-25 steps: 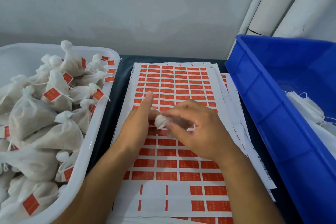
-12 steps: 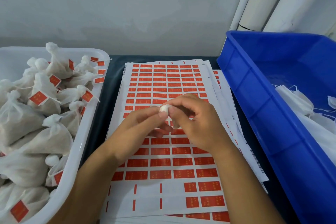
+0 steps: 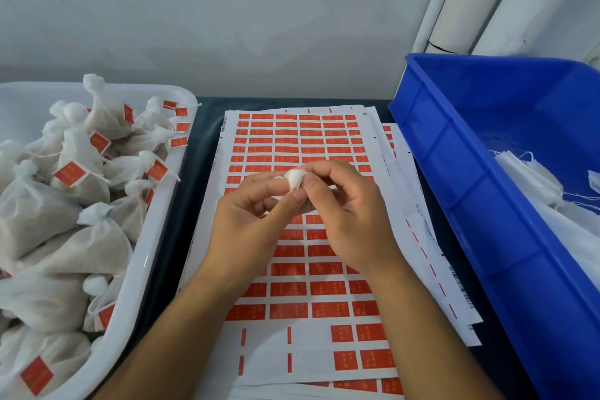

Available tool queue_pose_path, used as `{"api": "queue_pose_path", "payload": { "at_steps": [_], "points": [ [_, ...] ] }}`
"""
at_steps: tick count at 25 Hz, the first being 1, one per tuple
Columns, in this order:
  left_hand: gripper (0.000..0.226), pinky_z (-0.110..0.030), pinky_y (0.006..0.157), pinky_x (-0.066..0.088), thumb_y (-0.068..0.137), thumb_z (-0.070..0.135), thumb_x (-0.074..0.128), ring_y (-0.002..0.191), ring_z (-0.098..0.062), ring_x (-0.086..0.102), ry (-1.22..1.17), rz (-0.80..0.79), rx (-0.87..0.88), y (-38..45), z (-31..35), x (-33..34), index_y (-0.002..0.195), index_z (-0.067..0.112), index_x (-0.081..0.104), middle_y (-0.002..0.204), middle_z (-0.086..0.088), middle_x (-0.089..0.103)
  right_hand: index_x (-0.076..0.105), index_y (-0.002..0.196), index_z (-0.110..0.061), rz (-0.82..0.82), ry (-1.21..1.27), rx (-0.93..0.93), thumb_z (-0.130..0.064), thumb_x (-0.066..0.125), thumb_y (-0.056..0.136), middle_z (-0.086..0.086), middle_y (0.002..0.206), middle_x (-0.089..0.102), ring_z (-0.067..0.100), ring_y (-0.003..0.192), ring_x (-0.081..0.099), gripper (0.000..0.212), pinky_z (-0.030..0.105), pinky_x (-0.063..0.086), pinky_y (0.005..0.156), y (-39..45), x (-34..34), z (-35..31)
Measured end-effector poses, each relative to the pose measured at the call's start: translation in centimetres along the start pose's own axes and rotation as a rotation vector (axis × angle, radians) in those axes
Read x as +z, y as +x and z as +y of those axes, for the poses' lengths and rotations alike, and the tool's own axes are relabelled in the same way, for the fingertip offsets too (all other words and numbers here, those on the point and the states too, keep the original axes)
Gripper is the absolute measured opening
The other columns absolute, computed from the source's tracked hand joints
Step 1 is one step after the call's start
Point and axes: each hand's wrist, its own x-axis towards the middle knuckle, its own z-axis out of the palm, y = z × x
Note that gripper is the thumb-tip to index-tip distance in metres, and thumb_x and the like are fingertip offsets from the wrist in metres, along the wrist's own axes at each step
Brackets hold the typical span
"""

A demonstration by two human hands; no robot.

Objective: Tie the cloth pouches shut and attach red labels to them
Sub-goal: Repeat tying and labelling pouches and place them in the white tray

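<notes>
A small white cloth pouch (image 3: 294,179) is held up over the sheet of red labels (image 3: 293,289), and only its bunched top shows between my fingers. My left hand (image 3: 246,224) pinches it from the left with thumb and forefinger. From the right, my right hand (image 3: 350,221) curls its fingers round the same tuft. The rest of the pouch is hidden behind my hands. The label sheets lie stacked on the dark table, with some labels peeled off near the front.
A white tub (image 3: 152,250) on the left holds several tied pouches with red labels (image 3: 69,174). A blue crate (image 3: 480,204) on the right holds loose white cloth bags (image 3: 532,182). White pipes (image 3: 470,3) stand against the wall at the back right.
Both hands have risen off the label sheet and drawn together. The pouch top now sits higher, pinched between both hands.
</notes>
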Motion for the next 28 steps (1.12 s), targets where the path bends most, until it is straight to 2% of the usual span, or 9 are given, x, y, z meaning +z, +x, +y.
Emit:
{"api": "queue_pose_path", "payload": {
  "at_steps": [3, 7, 12, 14, 15, 18, 20, 24, 28],
  "points": [
    [0.017, -0.039, 0.088, 0.062, 0.089, 0.031, 0.074, 0.101, -0.023, 0.074, -0.036, 0.088, -0.042, -0.2, 0.1, 0.2, 0.102, 0.022, 0.081, 0.107, 0.001, 0.077, 0.07, 0.112, -0.031, 0.018, 0.046, 0.022, -0.032, 0.059, 0.102, -0.018, 0.106, 0.071, 0.005, 0.107, 0.068, 0.015, 0.014, 0.056, 0.079, 0.0, 0.1, -0.3],
    [0.02, -0.045, 0.089, 0.061, 0.079, 0.045, 0.075, 0.094, -0.023, 0.074, -0.019, 0.166, -0.092, -0.2, 0.3, 0.1, 0.089, 0.028, 0.08, 0.098, 0.003, 0.077, 0.071, 0.108, -0.035, 0.012, 0.067, 0.105, -0.035, 0.059, 0.103, -0.02, 0.099, 0.074, 0.004, 0.1, 0.07, 0.013, 0.012, 0.056, 0.078, 0.0, 0.2, -0.1],
    [0.011, -0.044, 0.084, 0.063, 0.087, 0.04, 0.075, 0.088, -0.02, 0.075, 0.061, 0.192, -0.184, -0.1, 0.0, 0.3, 0.084, 0.03, 0.078, 0.093, 0.008, 0.077, 0.074, 0.096, -0.041, -0.021, 0.098, 0.288, -0.039, 0.058, 0.103, -0.023, 0.093, 0.073, -0.005, 0.096, 0.068, 0.017, 0.009, 0.055, 0.071, 0.0, 0.3, 0.0],
    [0.012, -0.042, 0.081, 0.064, 0.089, 0.04, 0.074, 0.084, -0.019, 0.076, 0.076, 0.192, -0.215, 0.0, -0.1, 0.2, 0.084, 0.029, 0.078, 0.091, 0.007, 0.077, 0.075, 0.092, -0.042, -0.042, 0.13, 0.37, -0.043, 0.057, 0.101, -0.022, 0.091, 0.074, -0.008, 0.095, 0.067, 0.02, 0.014, 0.055, 0.073, 0.1, 0.3, 0.0],
    [0.013, -0.041, 0.081, 0.064, 0.089, 0.04, 0.074, 0.083, -0.018, 0.076, 0.084, 0.184, -0.223, 0.0, -0.1, 0.2, 0.084, 0.028, 0.078, 0.091, 0.006, 0.077, 0.075, 0.092, -0.042, -0.057, 0.152, 0.414, -0.046, 0.056, 0.099, -0.021, 0.091, 0.074, -0.007, 0.095, 0.068, 0.021, 0.018, 0.055, 0.079, 0.1, 0.3, 0.1],
    [0.015, -0.036, 0.083, 0.063, 0.091, 0.042, 0.071, 0.085, -0.015, 0.075, 0.121, 0.162, -0.219, -0.1, -0.2, 0.3, 0.086, 0.029, 0.077, 0.092, 0.009, 0.076, 0.078, 0.095, -0.04, -0.104, 0.308, 0.559, -0.046, 0.053, 0.098, -0.013, 0.099, 0.076, 0.01, 0.107, 0.069, 0.026, 0.041, 0.057, 0.099, 0.2, 0.2, 0.2],
    [0.014, -0.031, 0.082, 0.062, 0.093, 0.044, 0.068, 0.086, -0.01, 0.074, 0.153, 0.143, -0.205, -0.1, -0.3, 0.5, 0.089, 0.032, 0.076, 0.094, 0.012, 0.075, 0.08, 0.101, -0.032, -0.115, 0.463, 0.652, -0.037, 0.054, 0.102, -0.004, 0.11, 0.076, 0.02, 0.115, 0.067, 0.026, 0.049, 0.054, 0.104, 0.2, 0.1, 0.2],
    [0.012, -0.02, 0.073, 0.061, 0.095, 0.044, 0.065, 0.086, -0.004, 0.073, 0.169, 0.119, -0.182, -0.1, -0.7, 0.6, 0.092, 0.035, 0.073, 0.098, 0.013, 0.074, 0.073, 0.123, -0.013, -0.168, 0.626, 0.729, -0.029, 0.053, 0.101, 0.011, 0.13, 0.068, 0.029, 0.129, 0.059, 0.034, 0.054, 0.047, 0.111, 0.3, -0.2, 0.6],
    [0.008, -0.015, 0.07, 0.057, 0.092, 0.047, 0.07, 0.091, 0.002, 0.066, 0.302, 0.2, -0.11, 0.2, -1.3, 0.7, 0.09, 0.04, 0.067, 0.097, 0.022, 0.068, 0.078, 0.114, -0.023, -0.159, 0.614, 0.729, -0.032, 0.059, 0.102, 0.002, 0.124, 0.073, 0.025, 0.124, 0.063, 0.025, 0.05, 0.053, 0.105, 0.4, -0.5, 0.4]
  ]
}}
